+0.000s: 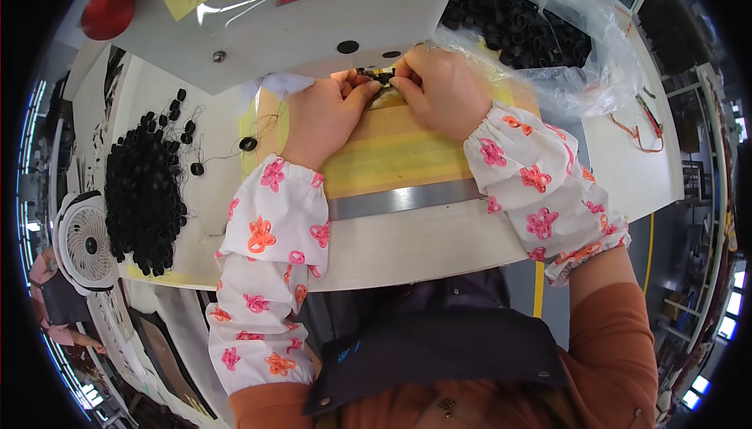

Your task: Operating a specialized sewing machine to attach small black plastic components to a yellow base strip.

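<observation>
Under the head of a large grey-white sewing machine (pixel 266 33), my two hands meet at the lit needle area. My left hand (pixel 323 115) is closed, thumb and fingertips pinching a small black piece (pixel 383 79). From the other side, my right hand (pixel 442 88) also pinches at this piece, its thumb close to the left thumb. Fingers and the machine's metal parts hide most of the piece, so its exact shape cannot be made out. Beneath my hands the work surface is covered with yellow tape (pixel 392 159).
A heap of small black loops (pixel 145 202) with trailing threads lies at left; one single loop (pixel 247 144) sits near my left wrist. An open clear plastic bag (pixel 607 61) holds more black loops (pixel 517 29) at the far right. A white fan (pixel 88 242) stands beyond the left edge.
</observation>
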The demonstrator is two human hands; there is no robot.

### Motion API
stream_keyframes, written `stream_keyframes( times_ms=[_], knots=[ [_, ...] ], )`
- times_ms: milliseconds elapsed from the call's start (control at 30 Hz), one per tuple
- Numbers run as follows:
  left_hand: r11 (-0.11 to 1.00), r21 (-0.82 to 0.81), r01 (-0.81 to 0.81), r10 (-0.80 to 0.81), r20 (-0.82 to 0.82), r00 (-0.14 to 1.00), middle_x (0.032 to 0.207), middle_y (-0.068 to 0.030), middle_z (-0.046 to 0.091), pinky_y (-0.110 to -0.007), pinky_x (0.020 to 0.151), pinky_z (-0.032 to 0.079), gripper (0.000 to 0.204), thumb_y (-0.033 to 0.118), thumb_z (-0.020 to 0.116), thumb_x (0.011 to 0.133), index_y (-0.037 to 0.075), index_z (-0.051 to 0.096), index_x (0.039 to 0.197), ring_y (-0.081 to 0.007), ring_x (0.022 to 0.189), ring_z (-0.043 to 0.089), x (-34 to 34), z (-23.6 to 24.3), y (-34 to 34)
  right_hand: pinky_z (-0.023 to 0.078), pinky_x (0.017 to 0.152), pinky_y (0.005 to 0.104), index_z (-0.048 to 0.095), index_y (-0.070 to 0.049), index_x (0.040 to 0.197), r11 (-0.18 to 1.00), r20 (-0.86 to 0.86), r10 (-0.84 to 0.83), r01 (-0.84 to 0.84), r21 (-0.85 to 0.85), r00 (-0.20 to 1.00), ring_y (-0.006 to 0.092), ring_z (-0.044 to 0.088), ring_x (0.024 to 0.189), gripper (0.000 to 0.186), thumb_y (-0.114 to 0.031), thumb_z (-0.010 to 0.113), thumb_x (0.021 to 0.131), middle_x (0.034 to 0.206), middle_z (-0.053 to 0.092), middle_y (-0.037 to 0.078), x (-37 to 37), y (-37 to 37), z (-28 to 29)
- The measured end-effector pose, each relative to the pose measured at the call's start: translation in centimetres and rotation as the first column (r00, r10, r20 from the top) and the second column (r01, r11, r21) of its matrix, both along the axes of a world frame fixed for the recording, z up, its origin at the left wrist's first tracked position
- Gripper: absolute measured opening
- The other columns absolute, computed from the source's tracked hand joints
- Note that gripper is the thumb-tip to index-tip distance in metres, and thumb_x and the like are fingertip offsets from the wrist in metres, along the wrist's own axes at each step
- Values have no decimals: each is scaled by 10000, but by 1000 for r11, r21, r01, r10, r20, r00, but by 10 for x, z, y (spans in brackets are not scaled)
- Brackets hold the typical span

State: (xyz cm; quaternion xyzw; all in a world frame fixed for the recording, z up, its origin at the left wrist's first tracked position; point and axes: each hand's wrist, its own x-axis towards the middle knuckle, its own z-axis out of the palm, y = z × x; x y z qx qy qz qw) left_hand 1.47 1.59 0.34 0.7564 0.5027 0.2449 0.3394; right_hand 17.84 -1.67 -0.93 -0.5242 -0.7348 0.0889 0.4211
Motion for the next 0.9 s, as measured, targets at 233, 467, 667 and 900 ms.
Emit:
stream_keyframes(
  times_ms=[233,467,667,900],
  knots=[
    [859,447,250,-197,-162,967,571,-95,564,-339,555,375,194,236,568,770,61,595,691,-228,457,488,-11,-1,-10,420,464,322,519,-5,650,995,19,-4,2,102,1000,268,531,495,89,-56,592,660,561,531,120,11,8,5],
    [785,584,-208,368,-168,915,425,-83,488,-357,608,355,331,268,580,744,71,560,479,-277,398,414,-115,-4,-5,425,495,343,527,-33,657,961,14,-109,102,256,994,293,539,544,72,-58,593,653,613,522,127,3,6,5],
    [735,605,-307,311,101,945,606,-30,581,-357,730,332,188,252,592,707,99,611,600,-218,641,525,-93,4,-13,415,622,360,494,-32,778,940,372,-318,239,244,872,286,515,724,104,-66,569,713,739,514,104,84,22,16],
    [771,637,10,74,-106,992,744,-83,557,-373,758,345,251,190,594,685,22,548,867,-264,836,501,-19,-25,-16,415,666,399,498,-27,900,951,547,-304,283,125,780,305,516,802,252,-37,582,662,838,542,113,91,40,2]
  ],
)
